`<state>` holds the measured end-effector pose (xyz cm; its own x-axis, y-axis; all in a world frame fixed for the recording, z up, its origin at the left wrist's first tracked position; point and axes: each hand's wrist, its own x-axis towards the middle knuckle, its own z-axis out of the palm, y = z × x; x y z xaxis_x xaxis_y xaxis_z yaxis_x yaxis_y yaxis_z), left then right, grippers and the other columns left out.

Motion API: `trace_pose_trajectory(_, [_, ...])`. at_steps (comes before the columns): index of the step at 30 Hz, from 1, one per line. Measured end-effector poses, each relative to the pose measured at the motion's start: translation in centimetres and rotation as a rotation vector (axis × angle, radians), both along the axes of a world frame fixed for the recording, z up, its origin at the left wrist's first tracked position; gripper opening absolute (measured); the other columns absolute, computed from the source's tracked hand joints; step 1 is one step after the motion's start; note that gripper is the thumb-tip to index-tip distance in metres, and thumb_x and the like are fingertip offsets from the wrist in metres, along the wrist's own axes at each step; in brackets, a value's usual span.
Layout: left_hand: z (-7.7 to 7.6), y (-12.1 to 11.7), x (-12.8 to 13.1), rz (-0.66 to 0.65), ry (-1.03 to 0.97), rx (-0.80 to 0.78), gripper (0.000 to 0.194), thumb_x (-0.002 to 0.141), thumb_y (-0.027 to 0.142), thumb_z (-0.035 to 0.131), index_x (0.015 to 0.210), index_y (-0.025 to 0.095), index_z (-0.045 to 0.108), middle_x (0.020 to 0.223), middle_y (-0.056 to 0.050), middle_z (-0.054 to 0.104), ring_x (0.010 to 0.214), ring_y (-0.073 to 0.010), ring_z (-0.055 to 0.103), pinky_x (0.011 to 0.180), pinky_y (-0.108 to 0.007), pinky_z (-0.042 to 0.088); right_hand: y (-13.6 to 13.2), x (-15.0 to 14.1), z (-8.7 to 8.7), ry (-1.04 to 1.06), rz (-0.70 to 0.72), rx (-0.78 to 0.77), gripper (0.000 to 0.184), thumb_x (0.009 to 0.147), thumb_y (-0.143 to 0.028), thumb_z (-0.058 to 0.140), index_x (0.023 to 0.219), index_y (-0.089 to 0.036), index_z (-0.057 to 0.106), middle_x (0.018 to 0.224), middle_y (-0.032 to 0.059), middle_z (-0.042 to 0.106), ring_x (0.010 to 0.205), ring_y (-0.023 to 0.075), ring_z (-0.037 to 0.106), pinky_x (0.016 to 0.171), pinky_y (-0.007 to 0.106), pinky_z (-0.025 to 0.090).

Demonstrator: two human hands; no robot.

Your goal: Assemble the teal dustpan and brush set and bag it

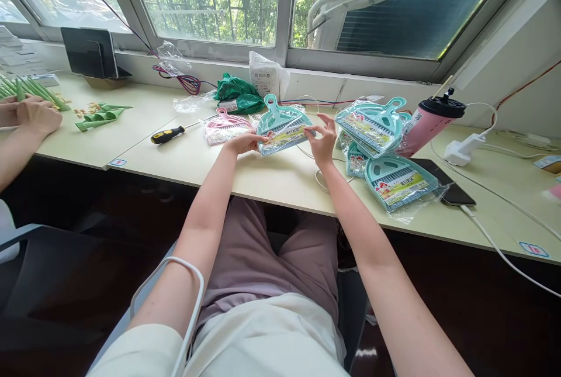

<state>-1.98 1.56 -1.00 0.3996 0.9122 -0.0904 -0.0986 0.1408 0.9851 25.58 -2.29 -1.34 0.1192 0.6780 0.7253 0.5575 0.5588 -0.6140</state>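
Observation:
Between my two hands is a teal mini dustpan and brush set [280, 123] in clear plastic wrap, with a yellow printed label across it. My left hand [244, 143] grips its lower left corner, thumb on the front. At its right edge my right hand [323, 138] pinches the wrap between thumb and forefinger, the other fingers raised. A pink wrapped dustpan set [225, 127] lies on the table just left of it. To the right is a pile of teal wrapped dustpan sets [370, 128], with another teal set [401, 181] in front at the table edge.
A yellow-black screwdriver [169, 134] lies left, near a green plastic bag [239, 94]. A pink tumbler [432, 117], a phone [451, 184] and a white charger [463, 149] with cables stand or lie right. Another person's hands [37, 114] hold green stalks at far left.

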Motion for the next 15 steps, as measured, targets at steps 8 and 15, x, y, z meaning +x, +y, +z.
trace_pose_trajectory(8, [0.6, -0.9, 0.0, -0.037, 0.063, -0.048, 0.042, 0.072, 0.001, 0.080, 0.110, 0.013, 0.068, 0.092, -0.009, 0.077, 0.074, -0.0175, 0.074, 0.066, -0.026, 0.062, 0.4, 0.3, 0.0, 0.488, 0.391, -0.666, 0.028, 0.078, -0.020, 0.080, 0.105, -0.016, 0.072, 0.096, 0.0082, 0.079, 0.090, 0.0240, 0.077, 0.088, 0.047, 0.068])
trace_pose_trajectory(15, [1.3, -1.1, 0.9, 0.003, 0.072, -0.063, 0.036, 0.085, 0.029, 0.077, 0.116, 0.012, 0.072, 0.090, -0.012, 0.076, 0.071, -0.0229, 0.073, 0.062, -0.033, 0.062, 0.4, 0.4, 0.3, 0.732, 0.386, -0.688, 0.017, 0.077, -0.003, 0.069, 0.087, -0.017, 0.071, 0.075, 0.0002, 0.074, 0.071, 0.0154, 0.074, 0.082, 0.040, 0.070])
